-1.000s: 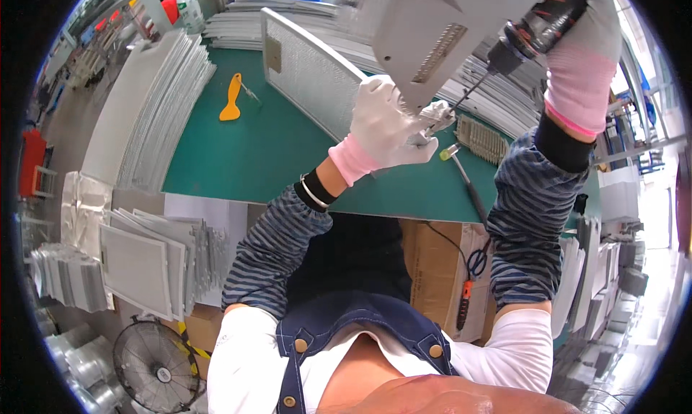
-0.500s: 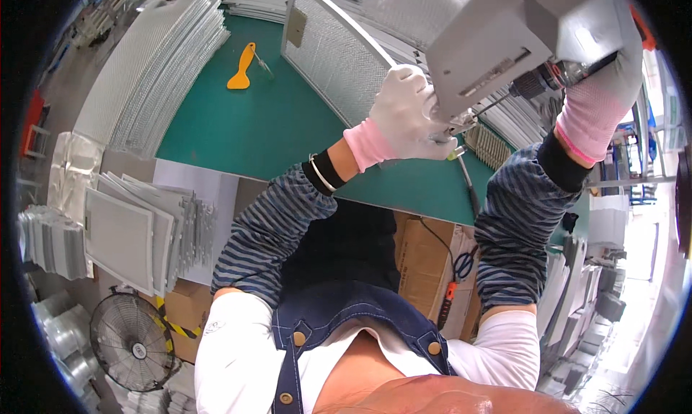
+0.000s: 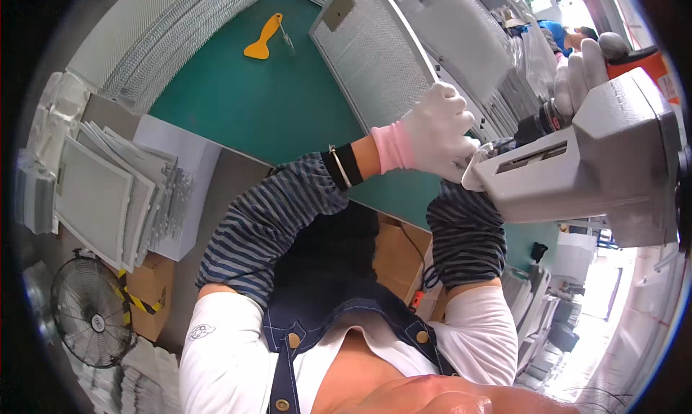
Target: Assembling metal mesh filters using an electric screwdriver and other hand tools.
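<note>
My left hand [image 3: 440, 133], in a white glove with a pink cuff, is closed at the narrow end of a grey box-shaped housing [image 3: 613, 161] with a long slot. Its fingertips are partly hidden there. Fingers of my right hand [image 3: 577, 78], also gloved, wrap round a power drill with an orange body [image 3: 645, 68] and a black chuck [image 3: 533, 128]. The housing hides much of that hand and the drill. Just beyond my left hand, a framed mesh panel [image 3: 378, 50] leans upright on the green table [image 3: 238, 107].
A yellow scraper [image 3: 264, 37] lies on the table. Stacked mesh sheets [image 3: 180, 39] stand at the left, and more panels [image 3: 94, 197] lean below them. A black fan [image 3: 94, 309] is at lower left, beside a cardboard box [image 3: 155, 298]. Another person [image 3: 559, 35] is at the far right.
The grey housing has swung down and to the right, with its narrow end still at my left hand. My right hand and the drill are now largely behind it. The view has shifted.
</note>
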Tool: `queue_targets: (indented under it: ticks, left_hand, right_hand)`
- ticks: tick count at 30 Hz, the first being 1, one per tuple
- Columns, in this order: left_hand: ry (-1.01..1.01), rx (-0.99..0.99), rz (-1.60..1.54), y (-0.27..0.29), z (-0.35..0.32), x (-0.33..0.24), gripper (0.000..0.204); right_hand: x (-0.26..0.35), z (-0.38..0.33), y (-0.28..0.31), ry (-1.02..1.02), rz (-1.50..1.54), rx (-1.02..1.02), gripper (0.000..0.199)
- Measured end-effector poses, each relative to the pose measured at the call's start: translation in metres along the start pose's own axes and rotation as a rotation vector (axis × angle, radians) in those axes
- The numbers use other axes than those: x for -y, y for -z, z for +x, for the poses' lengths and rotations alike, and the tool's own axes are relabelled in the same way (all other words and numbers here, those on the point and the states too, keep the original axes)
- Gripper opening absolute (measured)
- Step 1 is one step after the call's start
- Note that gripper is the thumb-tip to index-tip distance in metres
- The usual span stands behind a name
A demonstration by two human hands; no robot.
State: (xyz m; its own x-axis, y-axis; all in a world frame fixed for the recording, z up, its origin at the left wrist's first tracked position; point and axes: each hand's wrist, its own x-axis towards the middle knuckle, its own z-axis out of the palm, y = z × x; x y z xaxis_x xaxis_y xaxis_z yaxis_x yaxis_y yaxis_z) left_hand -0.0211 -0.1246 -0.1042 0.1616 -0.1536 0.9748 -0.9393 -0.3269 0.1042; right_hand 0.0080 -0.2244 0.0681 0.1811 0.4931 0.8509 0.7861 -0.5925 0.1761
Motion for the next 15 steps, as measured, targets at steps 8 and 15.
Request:
queue_targets:
  ticks: [8, 15]
  left_hand:
    - [0.054, -0.039, -0.109, 0.001, -0.004, 0.003, 0.027]
    - [0.074, -0.100, -0.166, 0.001, -0.010, 0.007, 0.029]
  right_hand:
    - [0.086, -0.002, -0.094, -0.099, 0.166, 0.108, 0.030]
    - [0.133, -0.013, -0.114, -0.227, 0.328, 0.203, 0.031]
